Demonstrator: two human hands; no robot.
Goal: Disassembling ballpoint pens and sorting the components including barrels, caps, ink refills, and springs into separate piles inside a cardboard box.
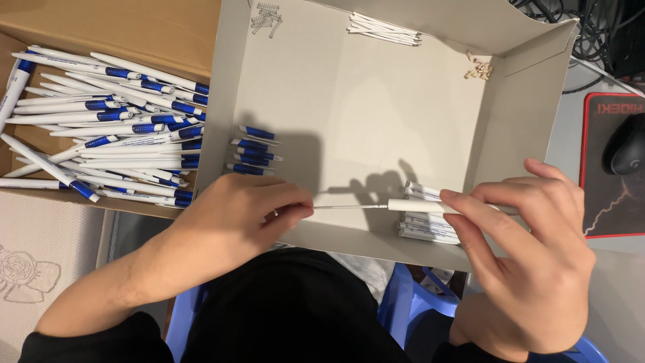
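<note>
My left hand (238, 215) pinches the end of a thin white ink refill (342, 206) between thumb and fingers. My right hand (531, 262) grips a white pen barrel (420, 206), and the refill runs into the barrel's open end. Both are held low over the front of a shallow grey cardboard tray (376, 101). Under my right hand lies a stack of white barrels (426, 228). Several blue pen tips (254, 151) lie in the tray just above my left hand.
A brown cardboard box (134, 27) at the left holds several finished white-and-blue pens (107, 128). At the tray's back lie springs (265, 17), spare refills (383, 30) and small beige parts (478, 67). A black mouse (625, 151) rests on a red-edged pad at the right.
</note>
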